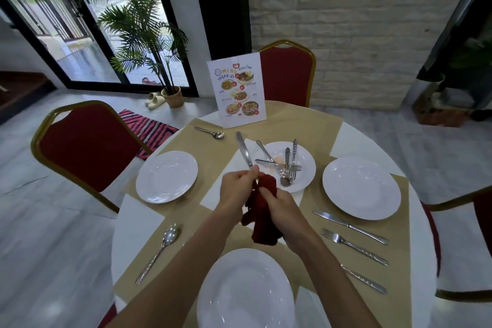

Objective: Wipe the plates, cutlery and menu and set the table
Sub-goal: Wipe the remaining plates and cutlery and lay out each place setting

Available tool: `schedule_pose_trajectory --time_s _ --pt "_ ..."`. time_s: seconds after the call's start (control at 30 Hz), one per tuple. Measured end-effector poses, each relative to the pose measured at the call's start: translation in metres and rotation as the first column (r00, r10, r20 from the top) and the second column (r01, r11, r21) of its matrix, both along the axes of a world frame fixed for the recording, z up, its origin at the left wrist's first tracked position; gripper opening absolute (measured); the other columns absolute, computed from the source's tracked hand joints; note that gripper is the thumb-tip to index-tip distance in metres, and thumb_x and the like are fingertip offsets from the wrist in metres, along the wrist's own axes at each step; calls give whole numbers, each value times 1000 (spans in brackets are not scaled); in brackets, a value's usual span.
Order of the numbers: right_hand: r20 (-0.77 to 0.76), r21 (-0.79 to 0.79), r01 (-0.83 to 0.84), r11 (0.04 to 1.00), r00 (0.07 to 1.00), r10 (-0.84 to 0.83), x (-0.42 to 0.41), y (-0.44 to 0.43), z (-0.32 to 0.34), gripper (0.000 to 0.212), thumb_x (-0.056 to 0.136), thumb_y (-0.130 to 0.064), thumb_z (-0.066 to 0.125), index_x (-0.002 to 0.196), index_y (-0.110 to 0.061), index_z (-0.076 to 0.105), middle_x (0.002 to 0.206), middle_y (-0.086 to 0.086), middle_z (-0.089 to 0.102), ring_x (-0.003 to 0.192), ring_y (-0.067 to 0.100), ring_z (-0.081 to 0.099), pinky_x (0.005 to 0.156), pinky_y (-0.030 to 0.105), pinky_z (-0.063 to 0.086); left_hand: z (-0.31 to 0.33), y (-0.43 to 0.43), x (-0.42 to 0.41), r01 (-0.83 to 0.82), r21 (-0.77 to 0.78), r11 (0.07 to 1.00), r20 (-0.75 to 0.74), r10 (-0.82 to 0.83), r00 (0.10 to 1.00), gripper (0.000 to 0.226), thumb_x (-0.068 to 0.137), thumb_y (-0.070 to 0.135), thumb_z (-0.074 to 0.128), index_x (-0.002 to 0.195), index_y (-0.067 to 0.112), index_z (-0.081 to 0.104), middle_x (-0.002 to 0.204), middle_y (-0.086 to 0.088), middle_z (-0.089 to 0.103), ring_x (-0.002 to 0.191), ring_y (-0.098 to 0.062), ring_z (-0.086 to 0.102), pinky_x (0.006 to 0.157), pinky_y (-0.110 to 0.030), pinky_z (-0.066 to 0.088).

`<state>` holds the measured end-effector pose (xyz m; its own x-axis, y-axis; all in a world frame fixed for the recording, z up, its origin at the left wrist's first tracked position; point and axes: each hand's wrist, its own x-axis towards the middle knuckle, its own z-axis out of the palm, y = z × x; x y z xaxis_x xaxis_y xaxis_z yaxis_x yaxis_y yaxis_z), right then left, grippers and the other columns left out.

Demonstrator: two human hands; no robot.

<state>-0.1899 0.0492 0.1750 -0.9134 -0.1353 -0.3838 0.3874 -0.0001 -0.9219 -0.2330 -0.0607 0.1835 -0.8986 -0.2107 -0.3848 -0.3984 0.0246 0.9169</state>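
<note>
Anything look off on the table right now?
Yes: the centre plate has cutlery heaped crisscross on it and an orange smear. The left hand holds a knife, the right hand a cloth.

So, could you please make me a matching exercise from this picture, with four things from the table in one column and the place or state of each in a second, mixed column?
Things
1. raised knife
2. red cloth
3. menu
4. middle plate

Places or states
A. stands upright at the far side of the table
B. holds a heap of cutlery
C. held by the left hand, blade pointing up
D. held by the right hand

Pairs: 1-C, 2-D, 3-A, 4-B
</note>
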Motion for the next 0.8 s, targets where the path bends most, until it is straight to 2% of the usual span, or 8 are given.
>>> schedule_pose_trajectory --time_s 0.07,0.13,0.23,0.3,0.43,0.57,0.67,0.8 --pt "23 -45 -24 999 999 26 9 10 3 26 105 -26 50 104 -10 71 91 9 79 83 25 77 76 32 58 5 -10 -11 -53 78 996 -15 55 998 31 102 25 56 81 5 67 75 -6 77 76 -26 72 76 -38 59" --pt "60 -145 49 988 997 -41 12 20 5 24 101 -23 55 100 -6 72 91 13 79 81 25 76 75 35 59 10 -26 -20 -163 175 971 -7 166 986 31 106 26 45 85 6 55 64 -6 70 56 -23 67 66 -41 59" --pt "131 -280 244 929 968 -215 -10 37 5 33 104 -29 52 109 -4 72 101 13 79 93 22 76 85 37 57 14 -34 -13 -106 34 994 3 106 994 31 105 28 39 80 13 49 61 -2 49 40 -13 44 45 -26 42" --pt "113 -327 204 923 978 -176 -27 40 11 38 108 -34 46 119 -5 67 112 12 77 106 22 73 94 39 56 10 -22 2 48 -133 990 -6 -49 999 31 103 27 39 78 13 51 61 0 44 45 -13 37 40 -21 29" --pt "-53 -130 15 991 998 -22 -48 17 11 21 102 -21 57 118 -10 66 114 10 75 111 23 70 105 50 52 4 8 25 244 -223 944 14 -247 969 24 96 15 42 75 10 53 55 -1 43 45 -13 36 39 -22 29" --pt "-63 -11 204 979 977 -205 -71 25 2 21 95 -20 66 110 -7 71 108 12 76 106 27 71 103 51 52 7 0 29 330 -237 914 23 -334 942 36 105 33 38 73 19 48 56 5 41 46 -10 31 42 -24 25" --pt "-37 -33 331 943 942 -333 -73 23 -5 28 91 -32 66 108 -10 70 106 9 77 104 26 72 101 48 54 9 -10 27 390 -305 869 55 -393 918 40 105 38 40 72 17 48 53 8 40 45 -9 29 42 -23 23" --pt "-122 128 111 985 988 -95 -53 2 -15 30 91 -34 65 110 -11 67 107 8 74 104 23 69 98 46 55 6 -19 26 392 -206 896 113 -376 920 31 104 29 38 78 14 45 54 5 38 42 -9 28 42 -23 22"
